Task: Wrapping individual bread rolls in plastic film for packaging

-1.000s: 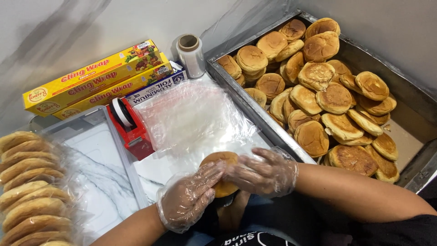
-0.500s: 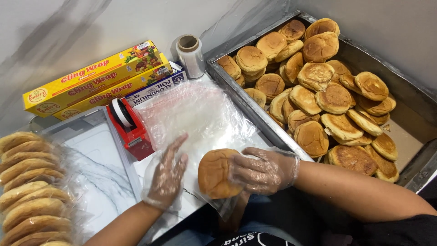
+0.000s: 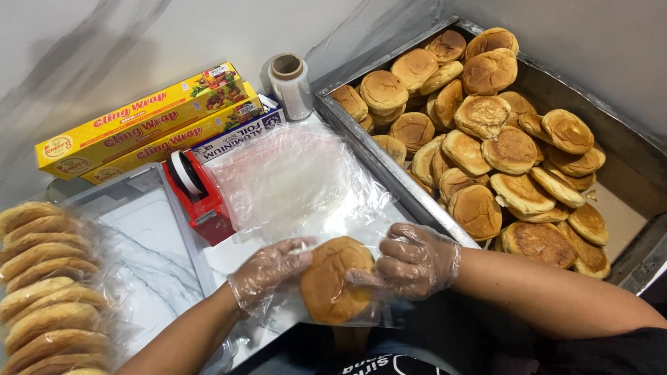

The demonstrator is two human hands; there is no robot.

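Both my hands wear clear plastic gloves. My right hand [image 3: 415,260] grips a round golden bun [image 3: 333,279] from its right side, low in the middle of the head view. A thin clear plastic bag [image 3: 278,314] surrounds the bun's lower part, and my left hand [image 3: 267,273] pinches the bag's edge at the bun's left. A stack of clear plastic bags [image 3: 295,173] lies flat on the table just beyond the bun.
A metal tray [image 3: 611,215] heaped with several buns fills the right. Wrapped buns [image 3: 45,278] lie stacked at the left edge. A red tape dispenser [image 3: 198,194], boxes of cling wrap [image 3: 149,118] and foil, and a film roll [image 3: 290,85] stand behind.
My left hand came off the flat bags and now holds a bag at the bun's left side. The bun has gone partly into that bag.
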